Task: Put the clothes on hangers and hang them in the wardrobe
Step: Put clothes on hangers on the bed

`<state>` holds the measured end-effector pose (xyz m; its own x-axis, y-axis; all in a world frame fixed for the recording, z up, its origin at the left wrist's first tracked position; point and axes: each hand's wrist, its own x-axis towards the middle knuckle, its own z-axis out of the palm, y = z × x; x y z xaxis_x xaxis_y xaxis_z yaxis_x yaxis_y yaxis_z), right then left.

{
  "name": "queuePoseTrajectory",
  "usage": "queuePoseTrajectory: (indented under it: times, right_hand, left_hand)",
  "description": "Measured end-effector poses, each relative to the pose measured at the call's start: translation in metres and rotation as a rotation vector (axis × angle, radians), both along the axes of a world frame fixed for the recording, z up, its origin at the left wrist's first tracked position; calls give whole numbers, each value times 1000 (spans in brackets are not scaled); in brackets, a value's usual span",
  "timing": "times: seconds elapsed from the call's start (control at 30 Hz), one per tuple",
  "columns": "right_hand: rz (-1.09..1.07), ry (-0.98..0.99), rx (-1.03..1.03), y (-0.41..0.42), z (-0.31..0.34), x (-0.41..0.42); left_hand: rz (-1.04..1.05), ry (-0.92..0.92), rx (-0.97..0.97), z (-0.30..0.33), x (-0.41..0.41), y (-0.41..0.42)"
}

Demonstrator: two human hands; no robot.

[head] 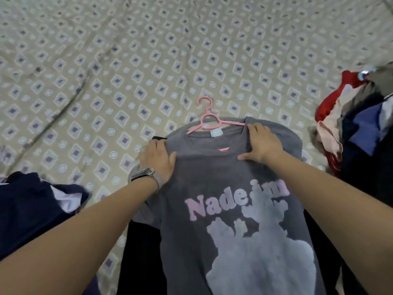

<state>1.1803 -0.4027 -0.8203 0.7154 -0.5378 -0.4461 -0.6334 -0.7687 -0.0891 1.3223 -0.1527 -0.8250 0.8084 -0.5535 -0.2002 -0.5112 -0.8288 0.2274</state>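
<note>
Grey cotton T-shirt (234,184), soft, light and floppy, lies on the bed (106,60) with a pink hanger (209,120) in its neck, the left hand (158,159) and right hand (262,143) gripping its shoulders; best lifted by the hanger's hook.

Bed (127,60) filling the view, beige bedsheet (255,50) with purple diamond pattern, creased, soft even light
</note>
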Motion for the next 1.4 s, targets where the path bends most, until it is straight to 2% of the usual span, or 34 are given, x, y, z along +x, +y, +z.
queuePoseTrajectory:
  times: [0.13, 0.3, 0.43, 0.63, 0.8, 0.97, 1.1, 1.27, 1.4]
  right_hand:
    - [21, -82, 32, -16, -23, 2]
    - [37, -101, 14, -18, -26, -1]
    - [45, -83, 2, -17, -23, 1]
    - [-52, -117, 167, -39, -11, 6]
    - [-20, -50, -79, -53, -7, 17]
    - [10, 43, -142, -47, -10, 26]
    - [68, 87, -201, -39, -6, 18]
    - [154, 174, -84, -25, 11, -7]
    - [144, 225, 198, -7, 44, -39]
  left_hand:
    - [118, -10, -41, -43, -3, -10]
    - [236, 2, -133, -62, -8, -12]
    - [237, 79, -106, -58, -3, -12]
    - [194, 129, -84, -57, 3, -9]
    - [203, 126, -124, -59, 4, -8]
    - [264, 108, -95, -55, 4, -15]
    - [237, 59, -12, -44, 7, -23]
    - [31, -76, 95, -27, -4, -5]
    - [-9, 21, 7, 6, -21, 25]
